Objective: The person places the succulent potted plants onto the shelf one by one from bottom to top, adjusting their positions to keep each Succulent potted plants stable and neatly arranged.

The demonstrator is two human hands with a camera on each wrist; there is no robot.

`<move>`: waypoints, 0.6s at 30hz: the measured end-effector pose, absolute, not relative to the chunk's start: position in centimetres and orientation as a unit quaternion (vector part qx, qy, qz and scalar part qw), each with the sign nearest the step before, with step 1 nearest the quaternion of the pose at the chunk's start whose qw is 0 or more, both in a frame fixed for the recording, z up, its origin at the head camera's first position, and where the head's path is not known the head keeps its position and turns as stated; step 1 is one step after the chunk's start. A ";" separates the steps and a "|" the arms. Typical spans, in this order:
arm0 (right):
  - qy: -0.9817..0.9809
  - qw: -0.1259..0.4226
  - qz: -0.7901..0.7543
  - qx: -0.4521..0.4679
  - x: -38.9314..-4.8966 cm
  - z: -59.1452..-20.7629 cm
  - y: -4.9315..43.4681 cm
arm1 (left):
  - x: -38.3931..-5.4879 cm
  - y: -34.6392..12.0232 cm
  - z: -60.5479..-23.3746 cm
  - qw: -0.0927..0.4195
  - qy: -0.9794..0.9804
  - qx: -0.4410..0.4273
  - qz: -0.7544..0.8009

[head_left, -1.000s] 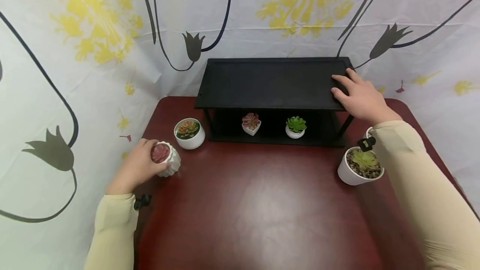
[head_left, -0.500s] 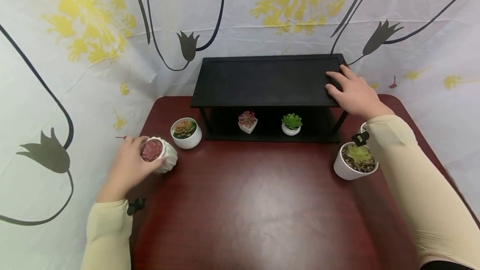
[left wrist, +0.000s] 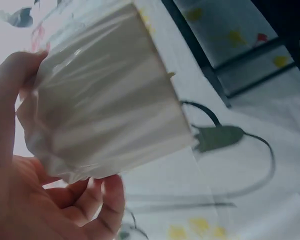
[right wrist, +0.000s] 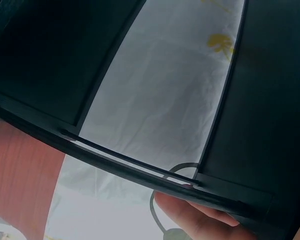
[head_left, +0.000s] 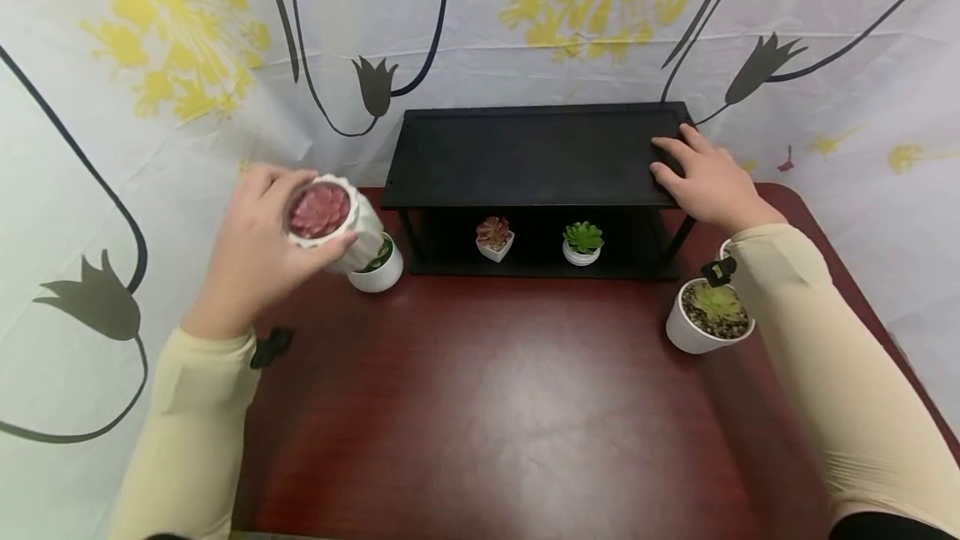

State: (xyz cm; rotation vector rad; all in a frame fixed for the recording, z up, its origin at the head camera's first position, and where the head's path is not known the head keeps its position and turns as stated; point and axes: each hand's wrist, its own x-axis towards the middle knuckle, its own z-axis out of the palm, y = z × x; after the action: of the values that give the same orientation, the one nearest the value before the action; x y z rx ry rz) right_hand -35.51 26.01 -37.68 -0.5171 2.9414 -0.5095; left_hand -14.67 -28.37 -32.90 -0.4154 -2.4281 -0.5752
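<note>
My left hand (head_left: 255, 244) grips a white fluted pot with a pink succulent (head_left: 321, 211), thumb on one side and fingers on the other. The pot is held tilted above the table's left side; in the left wrist view the pot's pale ribbed wall (left wrist: 110, 100) fills much of the picture. Behind it, partly hidden, stands a round white pot (head_left: 378, 273) with a succulent. My right hand (head_left: 712, 177) rests on the right end of the black two-tier shelf (head_left: 532, 157), fingers spread. In the right wrist view, fingers (right wrist: 190, 215) touch the shelf's end edge.
On the shelf's lower tier stand a small white pot with a reddish succulent (head_left: 495, 240) and one with a green succulent (head_left: 582, 242). A larger white pot (head_left: 697, 332) sits by the right forearm, another half hidden behind the sleeve. Patterned cloth (head_left: 480, 23) hangs behind the red-brown table (head_left: 510, 407).
My left hand has lifted the fluted pot off the table, up and toward the back, so it now covers part of the round white pot. My right hand stays on the shelf's end.
</note>
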 end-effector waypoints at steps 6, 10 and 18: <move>0.970 0.054 -0.166 -0.171 -35.6 -37.8 25.9 | -19.4 -26.0 -29.7 0.283 -0.920 -0.184 -0.200; 0.970 0.055 -0.166 -0.171 -35.7 -37.7 25.7 | -22.3 -24.8 -29.0 0.259 -0.930 -0.170 -0.197; 0.968 0.053 -0.171 -0.174 -35.9 -37.9 25.7 | -27.1 -22.8 -29.9 0.222 -0.939 -0.165 -0.205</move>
State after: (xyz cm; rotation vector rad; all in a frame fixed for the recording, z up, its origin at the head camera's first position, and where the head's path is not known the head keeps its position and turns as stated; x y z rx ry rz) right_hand -35.93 25.74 -37.92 -0.5296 2.9436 -0.5187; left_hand -27.11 -22.80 -29.90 -0.4562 -2.5932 -0.5667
